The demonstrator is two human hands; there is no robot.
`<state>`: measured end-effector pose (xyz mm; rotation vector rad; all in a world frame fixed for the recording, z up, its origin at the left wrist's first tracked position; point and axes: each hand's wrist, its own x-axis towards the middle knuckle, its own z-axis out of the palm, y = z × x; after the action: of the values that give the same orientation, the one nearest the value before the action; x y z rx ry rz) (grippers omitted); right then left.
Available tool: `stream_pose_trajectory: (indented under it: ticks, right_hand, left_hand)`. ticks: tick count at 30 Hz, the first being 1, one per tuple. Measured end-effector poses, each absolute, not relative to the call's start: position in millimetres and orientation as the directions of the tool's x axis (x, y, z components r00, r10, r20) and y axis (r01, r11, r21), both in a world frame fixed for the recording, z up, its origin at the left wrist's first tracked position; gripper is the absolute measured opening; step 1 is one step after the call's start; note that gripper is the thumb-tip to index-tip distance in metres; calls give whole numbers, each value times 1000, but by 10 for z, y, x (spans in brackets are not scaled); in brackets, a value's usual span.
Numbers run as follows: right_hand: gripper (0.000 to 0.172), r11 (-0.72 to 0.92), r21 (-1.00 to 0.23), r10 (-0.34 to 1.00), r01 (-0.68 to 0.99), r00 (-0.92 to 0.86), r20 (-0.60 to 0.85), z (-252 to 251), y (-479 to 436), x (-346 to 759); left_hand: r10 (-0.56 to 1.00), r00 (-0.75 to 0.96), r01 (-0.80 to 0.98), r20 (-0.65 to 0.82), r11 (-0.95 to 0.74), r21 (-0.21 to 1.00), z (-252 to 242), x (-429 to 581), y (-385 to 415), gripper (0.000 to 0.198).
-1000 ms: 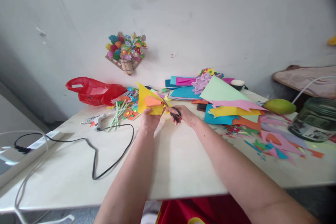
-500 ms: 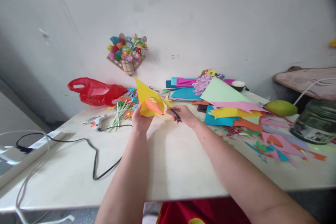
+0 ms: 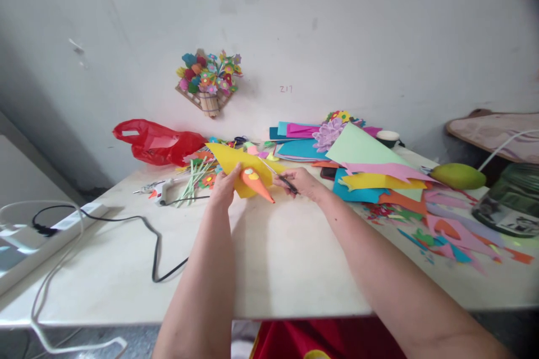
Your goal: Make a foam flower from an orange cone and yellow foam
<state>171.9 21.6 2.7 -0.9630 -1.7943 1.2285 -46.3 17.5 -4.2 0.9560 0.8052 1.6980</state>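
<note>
My left hand (image 3: 224, 186) is closed on a yellow craft sheet (image 3: 225, 158), holding it above the table. Against the front of that sheet lies an orange cone-shaped piece (image 3: 255, 184) with two pale yellow round spots and a dark tip pointing down to the right. My right hand (image 3: 298, 182) grips the dark handles of a pair of scissors (image 3: 287, 183). Their blades reach up and left to the right-hand part of the yellow sheet. How far the blades are apart is too small to tell.
On the left are a red plastic bag (image 3: 158, 143), a white glue gun (image 3: 163, 192), pale green stems (image 3: 197, 179) and a power strip (image 3: 71, 230) with cables. Coloured sheets (image 3: 362, 151), scraps (image 3: 446, 244), a green mango-like fruit (image 3: 458, 176) and a glass jar (image 3: 509, 202) are on the right.
The yellow sheet has tipped flatter and lower, and the orange piece has shifted down and right, showing more of its length. The scissors and right hand have moved slightly right.
</note>
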Motion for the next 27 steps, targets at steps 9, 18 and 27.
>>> stream_pose_trajectory:
  ticks: [9,18,27]
  right_hand:
    - [32,261,-947,787,188,-609,96,85,256,1907]
    - [34,277,-931,747,239,-663,52,193,289,1944]
    - [33,280,-929,710,240,-704,33,267,313,1977]
  left_hand:
    - [967,-144,-523,208,-253,814,-117,-488,190,40]
    - [986,-94,-571,135,-165,804,-132,-450,182,45]
    - [995,-28,-576,92,-91,812,-128,-483,181,36]
